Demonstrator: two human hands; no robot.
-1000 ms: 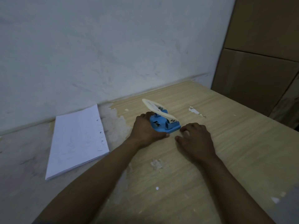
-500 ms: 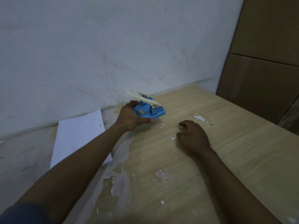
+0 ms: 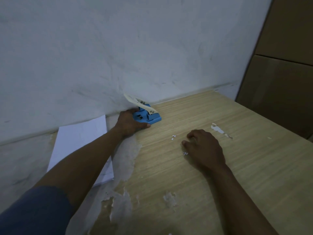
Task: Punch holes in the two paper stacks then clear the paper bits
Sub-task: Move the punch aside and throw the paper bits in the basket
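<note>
Nearest to me, a blue sleeve (image 3: 33, 212) covers the upper left arm, which stretches long and nearly straight across the desk (image 3: 237, 167) toward the wall (image 3: 118, 48). The right forearm lies lower and more bent, ending in the right hand (image 3: 204, 150), palm down on the wood with fingers loosely curled, gripping nothing. Small white paper bits (image 3: 173, 137) lie just beside its fingertips, and a few more sit by the thumb. Left of the arms, the paper stack (image 3: 79, 141) rests flat, partly hidden under the left forearm. Farthest out, the left hand (image 3: 130, 122) wraps around the back of the blue hole punch (image 3: 146, 116), thumb along its base, the cream lever (image 3: 138, 103) raised. The hole punch now sits on the desk close against the wall; half a second ago it was held clear of the surface, nearer the middle. The right hand has hardly shifted.
</note>
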